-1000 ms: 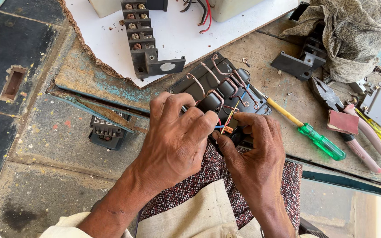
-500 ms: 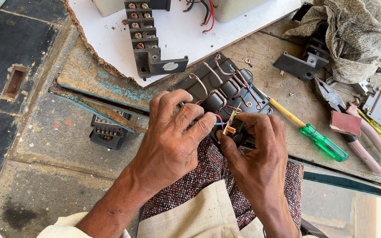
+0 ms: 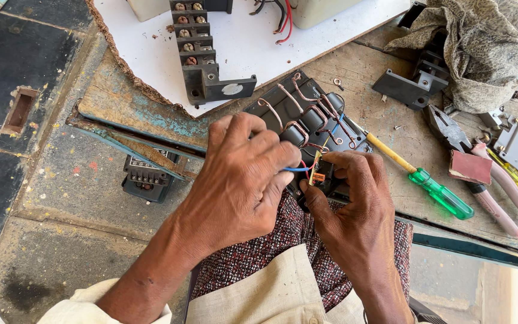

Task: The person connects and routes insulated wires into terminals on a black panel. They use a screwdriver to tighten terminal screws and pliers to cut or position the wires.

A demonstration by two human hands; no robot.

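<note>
We rest the black switch block (image 3: 307, 129) half on the wooden bench (image 3: 391, 144), half on our lap, so its copper wire loops face up. Our left hand (image 3: 241, 180) closes over it to steady it. Our right hand (image 3: 355, 204) pinches a small orange part (image 3: 315, 175) beside blue and red wires; its contact is hidden behind our fingers.

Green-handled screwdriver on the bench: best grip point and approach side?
Take the screwdriver by its translucent green handle, coming from above on the right. The handle is thick and lies flat and free on the wooden bench, while the yellow shaft runs up-left beneath the black switch block.
</note>
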